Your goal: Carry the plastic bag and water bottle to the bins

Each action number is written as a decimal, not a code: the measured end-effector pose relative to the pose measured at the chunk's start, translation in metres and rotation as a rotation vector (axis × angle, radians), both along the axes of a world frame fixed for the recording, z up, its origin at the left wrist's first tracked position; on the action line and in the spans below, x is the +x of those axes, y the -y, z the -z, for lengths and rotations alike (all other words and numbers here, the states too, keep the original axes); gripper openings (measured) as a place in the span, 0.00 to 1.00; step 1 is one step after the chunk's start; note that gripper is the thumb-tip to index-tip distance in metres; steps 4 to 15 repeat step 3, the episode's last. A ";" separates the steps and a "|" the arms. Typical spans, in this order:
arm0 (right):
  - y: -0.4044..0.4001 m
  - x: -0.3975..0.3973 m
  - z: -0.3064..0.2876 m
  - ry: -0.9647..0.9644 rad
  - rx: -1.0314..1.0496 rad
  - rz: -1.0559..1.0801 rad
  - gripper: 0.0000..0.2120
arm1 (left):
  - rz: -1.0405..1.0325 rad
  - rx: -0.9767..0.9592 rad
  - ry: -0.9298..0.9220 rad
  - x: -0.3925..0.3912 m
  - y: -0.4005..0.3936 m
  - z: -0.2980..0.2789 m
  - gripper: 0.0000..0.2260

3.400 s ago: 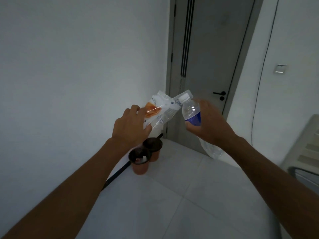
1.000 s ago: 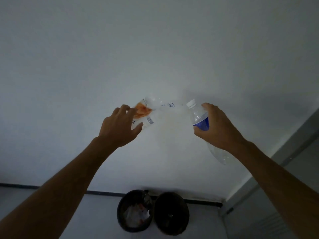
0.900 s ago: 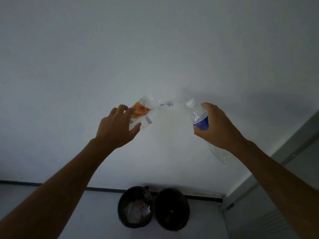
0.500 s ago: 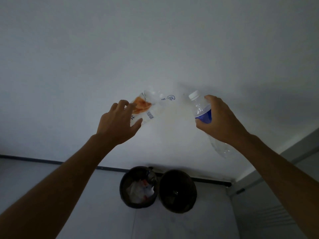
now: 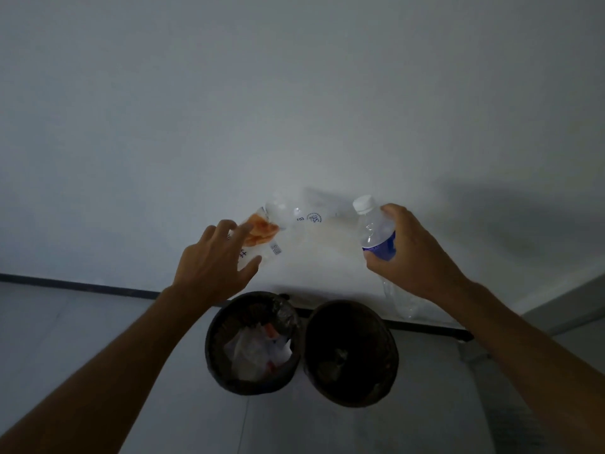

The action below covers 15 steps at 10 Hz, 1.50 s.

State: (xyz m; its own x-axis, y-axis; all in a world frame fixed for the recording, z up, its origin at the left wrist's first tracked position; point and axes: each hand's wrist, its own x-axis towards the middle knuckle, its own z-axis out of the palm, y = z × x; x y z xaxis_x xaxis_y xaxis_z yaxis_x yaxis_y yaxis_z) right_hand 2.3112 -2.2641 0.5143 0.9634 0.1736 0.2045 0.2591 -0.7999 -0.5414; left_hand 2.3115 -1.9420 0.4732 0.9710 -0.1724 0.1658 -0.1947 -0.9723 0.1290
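Note:
My left hand (image 5: 214, 267) grips a clear plastic bag (image 5: 278, 229) with an orange patch and printed marks, held up in front of the wall. My right hand (image 5: 415, 253) is closed around a clear water bottle (image 5: 375, 229) with a white cap and blue label, tilted with its cap up and to the left. Two round dark bins stand side by side on the floor below both hands. The left bin (image 5: 216, 335) holds crumpled white and red litter. The right bin (image 5: 391, 347) looks dark inside.
A pale wall (image 5: 294, 109) fills the upper view, with a dark skirting strip (image 5: 82, 286) along its base. The floor (image 5: 49, 322) is pale tile. A grey door frame (image 5: 569, 306) edge shows at the far right.
The bins have come closer and risen in view, from the lower edge to just under my hands. Both hands keep their hold on the bag and the bottle.

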 end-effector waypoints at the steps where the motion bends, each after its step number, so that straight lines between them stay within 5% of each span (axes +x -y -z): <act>1: -0.001 0.005 0.054 -0.024 0.009 0.001 0.35 | -0.015 -0.018 -0.043 0.003 -0.003 0.055 0.29; 3: 0.002 0.002 0.131 -0.042 0.013 0.013 0.35 | -0.045 0.004 -0.126 0.000 -0.004 0.126 0.32; 15: 0.002 0.002 0.131 -0.042 0.013 0.013 0.35 | -0.045 0.004 -0.126 0.000 -0.004 0.126 0.32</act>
